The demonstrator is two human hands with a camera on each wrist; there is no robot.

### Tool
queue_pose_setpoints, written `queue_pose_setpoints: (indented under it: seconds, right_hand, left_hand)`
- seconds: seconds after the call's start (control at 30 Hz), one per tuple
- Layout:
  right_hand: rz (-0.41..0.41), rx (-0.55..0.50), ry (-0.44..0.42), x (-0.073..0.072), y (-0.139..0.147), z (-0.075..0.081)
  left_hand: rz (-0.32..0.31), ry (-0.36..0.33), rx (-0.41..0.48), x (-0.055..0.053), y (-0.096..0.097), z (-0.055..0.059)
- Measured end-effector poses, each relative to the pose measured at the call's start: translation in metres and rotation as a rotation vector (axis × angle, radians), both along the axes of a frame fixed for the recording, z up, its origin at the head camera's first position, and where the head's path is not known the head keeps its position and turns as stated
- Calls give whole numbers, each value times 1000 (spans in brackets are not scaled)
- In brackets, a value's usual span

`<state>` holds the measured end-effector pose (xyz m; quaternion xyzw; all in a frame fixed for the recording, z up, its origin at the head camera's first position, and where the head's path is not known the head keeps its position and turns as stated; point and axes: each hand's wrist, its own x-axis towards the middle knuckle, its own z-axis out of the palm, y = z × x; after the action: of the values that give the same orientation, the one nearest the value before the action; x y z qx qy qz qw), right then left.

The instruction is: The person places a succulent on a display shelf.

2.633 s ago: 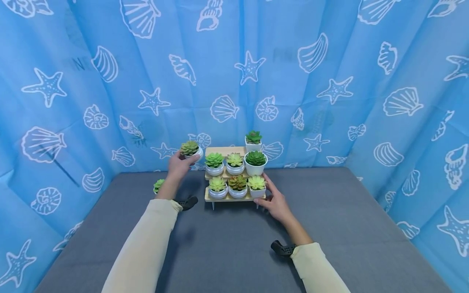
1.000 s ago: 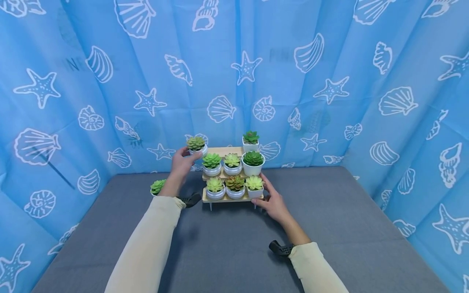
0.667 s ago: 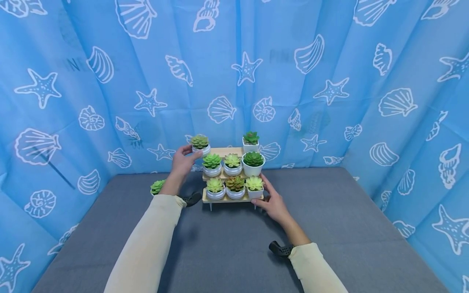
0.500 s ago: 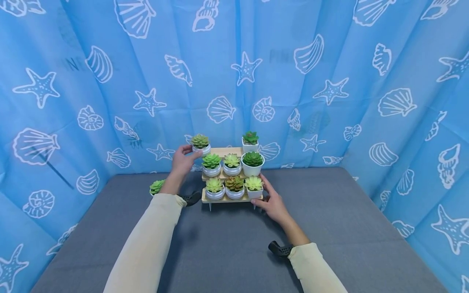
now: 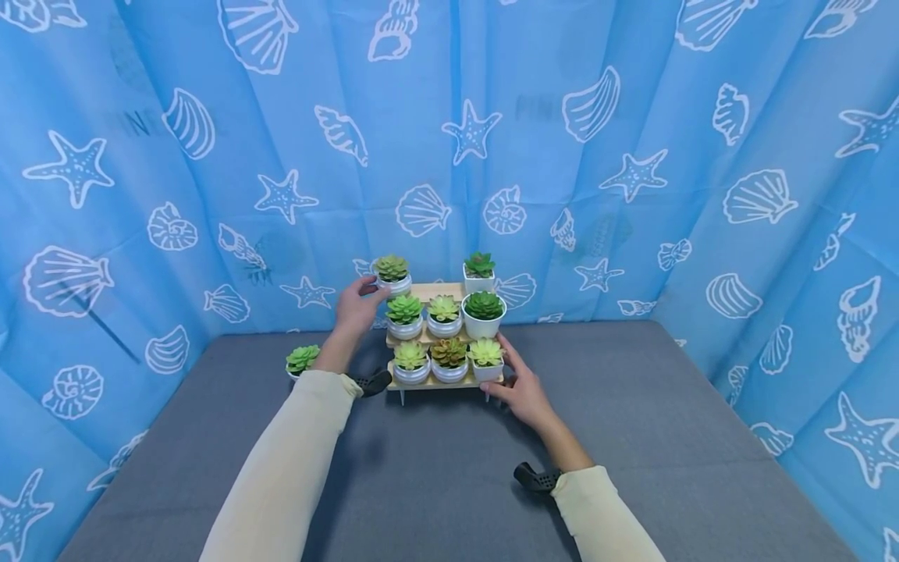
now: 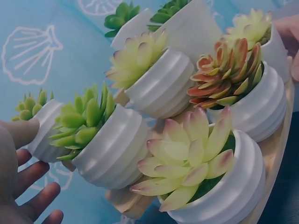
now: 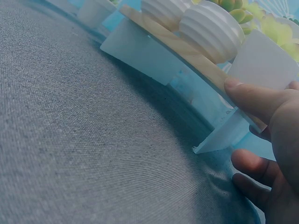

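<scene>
At the left end of the wooden plant stand's (image 5: 430,293) top tier is a white pot with a dull-green succulent (image 5: 392,269). My left hand (image 5: 358,306) is at this pot's left side, the thumb touching it and the other fingers spread in the left wrist view. My right hand (image 5: 525,388) grips the stand's lower right corner. In the right wrist view the thumb (image 7: 252,95) presses on the wooden tier's edge (image 7: 205,67), with fingers curled beneath. Several potted succulents fill the two lower tiers, and a square white pot (image 5: 479,279) stands at the top right.
Another potted green succulent (image 5: 302,359) stands on the grey-covered table (image 5: 449,484), left of the stand and partly behind my left forearm. A blue curtain with shell prints (image 5: 449,140) hangs behind and along both sides.
My left hand has carried the dull-green succulent's pot rightward to the stand's top tier, and the hand now lies at the pot's left edge. My right hand keeps its grip on the stand.
</scene>
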<state>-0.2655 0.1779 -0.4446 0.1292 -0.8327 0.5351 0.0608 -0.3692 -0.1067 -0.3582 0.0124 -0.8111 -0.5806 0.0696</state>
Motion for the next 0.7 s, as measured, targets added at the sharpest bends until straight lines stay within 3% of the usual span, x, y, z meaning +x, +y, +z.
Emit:
queue_pose_setpoints:
  seconds: [0.17, 0.27, 0.5, 0.7]
  right_hand:
    - [-1, -1, 0, 0, 0, 0]
    - [-4, 0, -2, 0, 0, 0]
    - [-10, 6, -8, 0, 0, -1]
    - [-10, 16, -5, 0, 0, 0]
  left_hand:
    - [-123, -1, -42, 2, 2, 2]
    - [-163, 10, -69, 3, 4, 3]
    - [-226, 44, -124, 2, 9, 0]
    - [-238, 42, -166, 1, 11, 1]
